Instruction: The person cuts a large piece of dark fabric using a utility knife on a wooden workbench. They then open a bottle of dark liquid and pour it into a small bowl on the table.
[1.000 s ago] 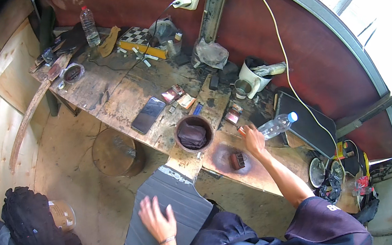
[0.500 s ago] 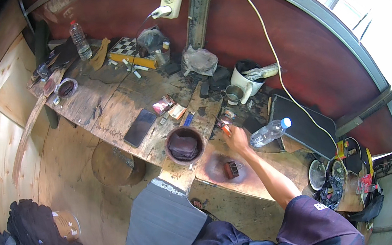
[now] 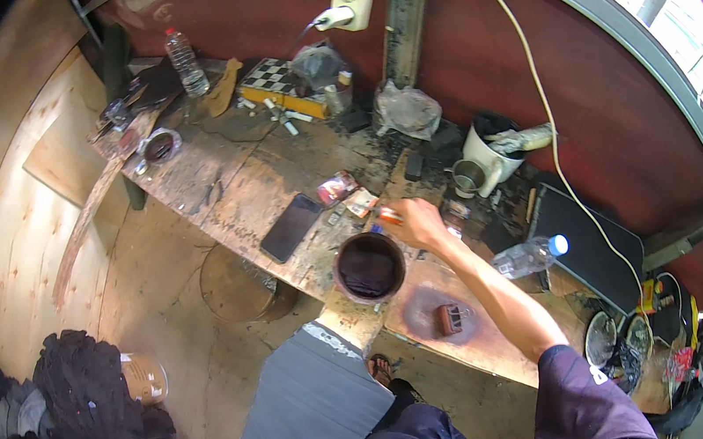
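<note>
My right hand [image 3: 416, 223] reaches over the workbench [image 3: 225, 169], its fingers closed around a small orange-handled tool [image 3: 388, 215]; blur hides its exact kind. Just beyond the fingertips lie a small red and white paper packet [image 3: 361, 202] and a dark red pack [image 3: 335, 189]. A small blue object [image 3: 377, 228] sits partly hidden beside the hand. Nearer to me stands a round brown bowl [image 3: 344, 284] with something dark inside. A black phone [image 3: 291, 227] rests left of the hand. My left hand is out of view.
To the right a clear plastic bottle [image 3: 527, 258] with a blue cap lies on its side, near a dark flat panel [image 3: 590, 246]. A metal mug [image 3: 467, 176] stands by a white pitcher [image 3: 484, 147]. A brown metal clamp-like block [image 3: 450, 319] sits on a scorched patch.
My right hand has moved left with the orange-handled tool, toward the paper packet and blue object. The whole view has shifted, so the bench appears further right.
</note>
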Demonstrator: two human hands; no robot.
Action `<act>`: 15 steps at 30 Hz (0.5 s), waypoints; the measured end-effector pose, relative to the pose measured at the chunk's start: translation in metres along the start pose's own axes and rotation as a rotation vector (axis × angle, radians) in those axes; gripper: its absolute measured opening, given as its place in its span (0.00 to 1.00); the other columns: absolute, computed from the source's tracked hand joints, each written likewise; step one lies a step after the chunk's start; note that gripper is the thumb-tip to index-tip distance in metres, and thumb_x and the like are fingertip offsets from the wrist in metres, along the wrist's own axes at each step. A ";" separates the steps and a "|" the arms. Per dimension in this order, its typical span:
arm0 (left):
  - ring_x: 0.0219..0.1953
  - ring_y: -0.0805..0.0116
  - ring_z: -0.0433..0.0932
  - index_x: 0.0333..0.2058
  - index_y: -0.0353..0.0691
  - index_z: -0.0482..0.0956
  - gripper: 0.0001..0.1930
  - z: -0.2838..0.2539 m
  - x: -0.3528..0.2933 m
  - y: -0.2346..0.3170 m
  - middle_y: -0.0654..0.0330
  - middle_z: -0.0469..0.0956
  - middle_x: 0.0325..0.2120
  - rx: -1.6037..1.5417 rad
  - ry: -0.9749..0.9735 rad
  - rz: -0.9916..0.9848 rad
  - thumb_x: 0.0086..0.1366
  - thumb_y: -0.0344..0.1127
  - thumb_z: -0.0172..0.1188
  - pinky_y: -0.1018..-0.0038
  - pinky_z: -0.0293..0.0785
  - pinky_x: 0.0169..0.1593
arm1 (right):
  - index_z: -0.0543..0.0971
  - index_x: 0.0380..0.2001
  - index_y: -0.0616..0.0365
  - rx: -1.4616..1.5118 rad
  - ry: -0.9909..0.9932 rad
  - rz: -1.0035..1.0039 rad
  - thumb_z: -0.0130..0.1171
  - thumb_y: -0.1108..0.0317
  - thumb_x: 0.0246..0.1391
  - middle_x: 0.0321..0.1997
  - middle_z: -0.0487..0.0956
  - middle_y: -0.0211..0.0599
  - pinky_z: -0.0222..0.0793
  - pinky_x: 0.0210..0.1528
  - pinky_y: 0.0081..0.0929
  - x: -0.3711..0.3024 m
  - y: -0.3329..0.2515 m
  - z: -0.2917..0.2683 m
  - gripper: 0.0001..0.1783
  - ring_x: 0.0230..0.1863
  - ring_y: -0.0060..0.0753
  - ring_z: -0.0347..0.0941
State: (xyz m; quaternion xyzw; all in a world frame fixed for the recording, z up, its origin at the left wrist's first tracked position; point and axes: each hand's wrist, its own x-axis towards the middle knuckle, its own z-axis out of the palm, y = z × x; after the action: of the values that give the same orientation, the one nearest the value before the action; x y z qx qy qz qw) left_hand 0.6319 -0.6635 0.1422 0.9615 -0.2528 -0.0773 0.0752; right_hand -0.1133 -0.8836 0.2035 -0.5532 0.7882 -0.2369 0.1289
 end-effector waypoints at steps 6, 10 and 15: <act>0.61 0.35 0.77 0.58 0.33 0.83 0.46 0.005 0.011 -0.006 0.36 0.79 0.59 -0.031 -0.112 -0.102 0.74 0.75 0.42 0.47 0.70 0.66 | 0.88 0.37 0.52 -0.423 -0.576 -0.443 0.72 0.55 0.48 0.34 0.88 0.48 0.80 0.43 0.52 0.112 -0.077 0.062 0.16 0.40 0.56 0.86; 0.59 0.34 0.78 0.56 0.24 0.80 0.48 0.026 0.028 -0.023 0.32 0.80 0.56 -0.067 -0.028 -0.027 0.75 0.73 0.41 0.50 0.72 0.63 | 0.88 0.36 0.53 -0.500 -0.689 -0.477 0.71 0.62 0.42 0.34 0.89 0.44 0.81 0.41 0.52 0.134 -0.088 0.092 0.15 0.40 0.50 0.88; 0.57 0.32 0.78 0.55 0.20 0.80 0.50 0.035 0.028 -0.035 0.30 0.80 0.53 -0.040 0.038 -0.003 0.75 0.74 0.40 0.50 0.72 0.63 | 0.87 0.43 0.50 -0.455 -0.552 -0.682 0.71 0.62 0.49 0.44 0.88 0.43 0.81 0.49 0.48 0.137 -0.076 0.096 0.16 0.49 0.50 0.85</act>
State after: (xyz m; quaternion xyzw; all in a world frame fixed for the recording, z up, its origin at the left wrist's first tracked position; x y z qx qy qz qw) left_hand 0.6665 -0.6510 0.0982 0.9614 -0.2483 -0.0643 0.0993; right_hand -0.0557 -1.0547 0.1693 -0.8358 0.5305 0.0682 0.1241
